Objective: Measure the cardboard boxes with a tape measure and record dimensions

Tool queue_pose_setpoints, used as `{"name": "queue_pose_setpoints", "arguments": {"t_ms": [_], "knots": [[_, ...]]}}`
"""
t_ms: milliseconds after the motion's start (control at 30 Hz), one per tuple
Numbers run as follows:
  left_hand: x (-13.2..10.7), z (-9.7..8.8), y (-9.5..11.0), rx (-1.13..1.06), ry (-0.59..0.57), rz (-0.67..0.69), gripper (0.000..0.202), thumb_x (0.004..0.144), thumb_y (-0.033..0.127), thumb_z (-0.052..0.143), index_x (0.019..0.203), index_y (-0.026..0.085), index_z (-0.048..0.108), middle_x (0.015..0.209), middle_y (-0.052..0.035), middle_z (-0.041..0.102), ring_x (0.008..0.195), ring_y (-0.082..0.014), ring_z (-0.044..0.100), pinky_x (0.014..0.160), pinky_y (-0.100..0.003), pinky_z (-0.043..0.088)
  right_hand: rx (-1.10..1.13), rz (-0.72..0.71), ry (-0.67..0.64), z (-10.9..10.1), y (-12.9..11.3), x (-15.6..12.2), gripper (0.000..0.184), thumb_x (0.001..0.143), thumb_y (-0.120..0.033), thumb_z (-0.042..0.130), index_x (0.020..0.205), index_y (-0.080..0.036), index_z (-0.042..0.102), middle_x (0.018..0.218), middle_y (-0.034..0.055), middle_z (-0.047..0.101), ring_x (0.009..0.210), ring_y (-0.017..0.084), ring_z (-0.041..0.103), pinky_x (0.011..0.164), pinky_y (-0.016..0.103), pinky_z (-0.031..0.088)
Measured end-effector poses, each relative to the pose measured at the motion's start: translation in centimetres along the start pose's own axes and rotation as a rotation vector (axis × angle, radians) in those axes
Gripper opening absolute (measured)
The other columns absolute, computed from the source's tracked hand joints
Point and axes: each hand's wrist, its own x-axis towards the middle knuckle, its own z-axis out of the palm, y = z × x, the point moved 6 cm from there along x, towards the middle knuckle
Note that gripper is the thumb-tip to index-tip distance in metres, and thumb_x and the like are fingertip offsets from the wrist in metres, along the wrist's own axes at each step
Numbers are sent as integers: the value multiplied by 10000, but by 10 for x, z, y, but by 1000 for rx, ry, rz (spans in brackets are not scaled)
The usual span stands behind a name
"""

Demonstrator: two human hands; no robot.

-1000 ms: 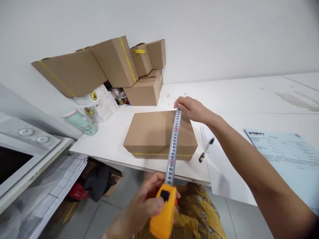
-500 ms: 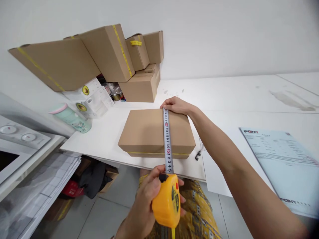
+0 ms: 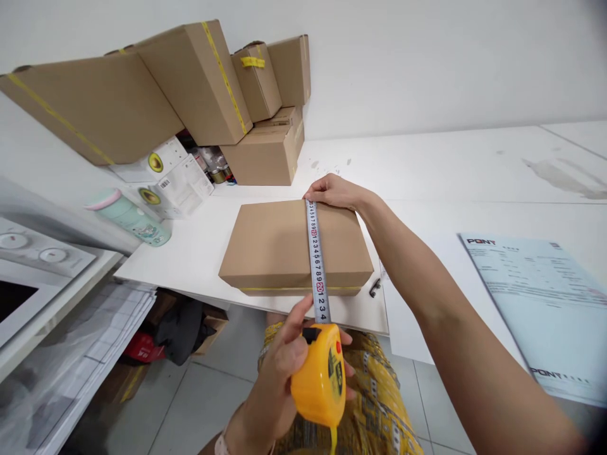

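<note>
One yellow tape measure (image 3: 315, 385), black lock, red button, its case gripped in the left hand (image 3: 279, 363) just off the near edge of the white table (image 3: 199, 256); thumb on one side, fingertips showing on the other. One steel blade (image 3: 315, 249), pulled out across the top of a closed cardboard box (image 3: 265, 243) — its end pinched by the closed fingers of the right hand (image 3: 332, 191) at the box's far edge. The box lies flat near the table's front edge, yellow tape along its near side. To its right: one black pen (image 3: 375, 288), partly hidden; one white sheet (image 3: 410, 332), partly under the right forearm; one pale-blue printed document (image 3: 535, 309), headed PONY. To its left: one mint-green tumbler (image 3: 137, 220), pink-lidded, tilted in view. Behind — stacked brown cartons (image 3: 194, 82), several yellow-taped, and avocado-printed white boxes (image 3: 187, 186).
</note>
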Motion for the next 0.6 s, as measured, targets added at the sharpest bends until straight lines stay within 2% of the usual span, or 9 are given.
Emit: {"name": "queue_pose_setpoints", "arguments": {"t_ms": [133, 267, 467, 600], "knots": [[2, 26, 17, -9, -67, 70, 832, 875, 449, 709, 1589, 361, 293, 1093, -99, 715, 858, -251, 737, 699, -372, 616, -8, -6, 3, 0, -1, 0, 160, 856, -310, 700, 808, -170, 761, 818, 37, 739, 743, 161, 632, 687, 273, 500], [3, 31, 20, -11, -62, 88, 853, 879, 449, 700, 1599, 335, 257, 1097, -104, 707, 862, -243, 731, 704, -354, 614, -3, -4, -2, 0, -1, -1, 161, 857, -309, 701, 792, -170, 749, 805, 36, 728, 731, 154, 620, 674, 271, 491], [4, 31, 20, -25, -34, 69, 814, 872, 436, 694, 1574, 313, 303, 1095, -101, 701, 849, -247, 731, 701, -366, 613, 24, -6, -17, 0, -1, 0, 167, 836, -329, 733, 800, -167, 750, 837, 46, 737, 739, 151, 622, 702, 278, 499], [8, 30, 26, -19, 23, 85, 653, 897, 454, 656, 1479, 252, 441, 1125, -119, 696, 886, -288, 735, 736, -433, 624, 16, -22, -24, 0, -2, 0, 191, 846, -353, 728, 813, -167, 750, 843, 48, 737, 746, 151, 622, 716, 280, 497]]}}
